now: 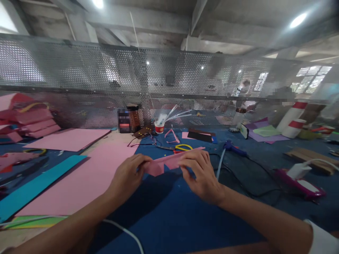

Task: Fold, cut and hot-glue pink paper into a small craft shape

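Pink paper strip (pixel 169 163) held just above blue surface (pixel 172 215), between both hands. Left hand (pixel 129 174): grip pinched on folded end. Right hand (pixel 201 176): grip pinched past middle. Near end creased, far end flat; folding looks partway. Beyond: large pink sheet (pixel 87 176), scissors (pixel 182 147), glue gun (pixel 233 146) lying apart.

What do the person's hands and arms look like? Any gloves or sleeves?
No gloves, rings or watch show on the left hand or right hand. The left forearm is uncovered; the right arm has a white sleeve.

Near mat (pixel 172 211) open; cable (pixel 246 190), glue gun (pixel 234 147) right.
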Tool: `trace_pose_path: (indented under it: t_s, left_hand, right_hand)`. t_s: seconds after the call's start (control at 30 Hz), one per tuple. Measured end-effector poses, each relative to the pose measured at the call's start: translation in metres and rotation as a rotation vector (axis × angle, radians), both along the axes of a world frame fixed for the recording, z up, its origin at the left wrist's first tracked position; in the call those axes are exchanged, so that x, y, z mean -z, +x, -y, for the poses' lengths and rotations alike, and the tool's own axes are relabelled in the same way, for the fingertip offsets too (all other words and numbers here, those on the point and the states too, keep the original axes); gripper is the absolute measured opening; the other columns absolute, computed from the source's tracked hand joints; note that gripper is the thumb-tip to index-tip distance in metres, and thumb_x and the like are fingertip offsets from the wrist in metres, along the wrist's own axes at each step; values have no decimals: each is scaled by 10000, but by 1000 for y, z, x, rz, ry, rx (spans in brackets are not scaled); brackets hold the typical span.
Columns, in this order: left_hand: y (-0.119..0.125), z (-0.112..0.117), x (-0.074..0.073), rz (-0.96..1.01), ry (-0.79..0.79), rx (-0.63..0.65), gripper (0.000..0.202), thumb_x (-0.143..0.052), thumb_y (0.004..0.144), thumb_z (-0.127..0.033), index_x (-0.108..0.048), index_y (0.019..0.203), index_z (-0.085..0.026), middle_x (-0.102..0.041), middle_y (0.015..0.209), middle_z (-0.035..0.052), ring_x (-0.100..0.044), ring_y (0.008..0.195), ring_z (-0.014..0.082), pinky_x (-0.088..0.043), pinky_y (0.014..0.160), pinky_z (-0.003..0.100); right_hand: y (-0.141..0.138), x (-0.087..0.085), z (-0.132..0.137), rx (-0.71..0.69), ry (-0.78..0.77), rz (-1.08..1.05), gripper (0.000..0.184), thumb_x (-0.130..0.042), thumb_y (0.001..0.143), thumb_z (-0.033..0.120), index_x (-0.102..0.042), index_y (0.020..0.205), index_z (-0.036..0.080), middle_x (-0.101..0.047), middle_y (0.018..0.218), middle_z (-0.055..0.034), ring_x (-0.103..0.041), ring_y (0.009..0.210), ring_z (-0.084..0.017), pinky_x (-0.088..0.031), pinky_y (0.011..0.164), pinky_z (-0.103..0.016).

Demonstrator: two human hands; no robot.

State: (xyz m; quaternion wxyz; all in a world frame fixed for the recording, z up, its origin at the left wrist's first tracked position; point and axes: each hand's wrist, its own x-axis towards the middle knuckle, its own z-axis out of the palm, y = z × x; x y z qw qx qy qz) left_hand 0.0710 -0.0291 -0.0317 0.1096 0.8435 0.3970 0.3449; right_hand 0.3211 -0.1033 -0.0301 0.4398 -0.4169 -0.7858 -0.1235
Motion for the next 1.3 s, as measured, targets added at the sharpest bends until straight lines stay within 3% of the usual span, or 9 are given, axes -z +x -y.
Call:
trace_pose_path:
  t_s: [0.13,0.27,0.57,0.8,0.93,1.0,1.07,1.17,1.3]
  left_hand:
    - [0,6,-14,162,-162,-48,198,-480,929,-326,-642,963,-217,-673,862,13,-590,785,191,-419,701,276]
    - [4,10,-20,303,-321,-34,210,-525,913,-383,-637,923,-207,-624,735,-10,-568,725,173,-418,686,269]
    - [12,20,-9,384,-627,122,261,-584,893,-431,-660,957,-189,-569,659,-25,-523,617,136,-351,542,234]
    - [17,26,-7,508,-1046,404,275,-686,848,-419,-680,893,-148,-545,642,-18,-448,525,76,-286,489,199]
    - [18,32,-2,588,-1261,493,237,-719,830,-379,-692,876,-148,-538,637,-20,-425,484,54,-297,460,174]
    - [19,34,1,613,-1337,517,218,-732,814,-343,-705,903,-146,-607,695,18,-517,528,81,-387,500,181]
    - [21,34,1,660,-1372,539,236,-738,800,-317,-715,957,-141,-687,842,84,-638,695,156,-512,664,250]
    - [23,32,1,721,-1321,503,179,-708,831,-303,-716,926,-152,-696,937,92,-661,922,225,-513,923,366]
    - [22,26,3,775,-1231,450,200,-634,892,-352,-688,853,-164,-650,837,46,-646,866,196,-520,927,373]
  right_hand:
    - [-1,5,-4,-56,-80,-232,146,-506,908,120,-562,993,225,-609,984,-59,-570,1006,-217,-432,911,-381]
    - [-2,10,-15,-51,-304,-439,85,-500,921,179,-572,961,200,-615,965,-54,-574,924,-190,-454,862,-326]
    - [-9,12,-18,-247,-773,-679,209,-588,890,313,-674,1022,176,-707,898,-35,-643,830,-196,-503,742,-294]
    - [-10,-1,-5,-581,-888,-833,469,-727,780,539,-715,1106,202,-712,1023,-71,-646,920,-218,-511,841,-335]
    - [-14,-7,-1,-655,-895,-795,364,-749,775,515,-737,951,197,-692,964,-46,-631,889,-186,-495,841,-307]
    - [-15,-6,-2,-659,-920,-792,308,-712,829,469,-718,958,189,-678,945,-40,-624,894,-175,-486,864,-306]
    - [-14,-5,-4,-641,-918,-835,288,-676,867,445,-695,985,183,-669,939,-39,-621,902,-168,-482,884,-310]
    - [-11,-5,-9,-562,-869,-919,256,-672,869,414,-668,958,174,-663,918,-32,-620,861,-159,-494,855,-304]
    - [-6,-4,-15,-375,-832,-876,239,-664,852,403,-662,861,164,-648,844,-15,-598,786,-146,-492,778,-273]
